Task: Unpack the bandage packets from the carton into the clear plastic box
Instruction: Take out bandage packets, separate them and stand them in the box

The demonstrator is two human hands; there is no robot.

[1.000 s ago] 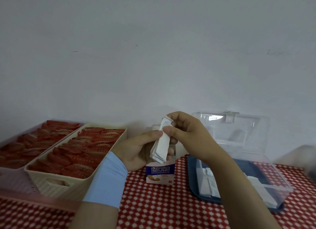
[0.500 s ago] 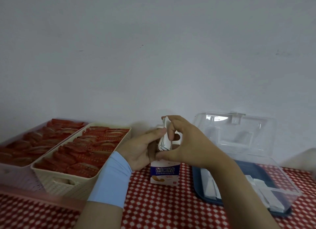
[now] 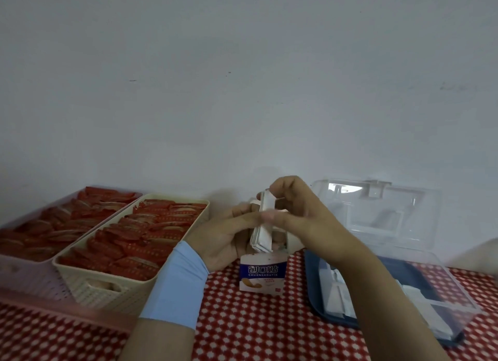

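bandage packets (image 3: 262,226) pinched by right hand (image 3: 301,215) above carton (image 3: 262,276) | left hand (image 3: 225,238) grips carton top

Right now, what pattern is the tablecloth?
The tablecloth is red with small white checks; the head view shows it best.

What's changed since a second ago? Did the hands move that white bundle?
The right hand has swung the stack of white packets from a slant to nearly upright over the carton, its thumb now lower across the stack. Nothing was let go. The left hand still holds the carton; the clear plastic box stays open.
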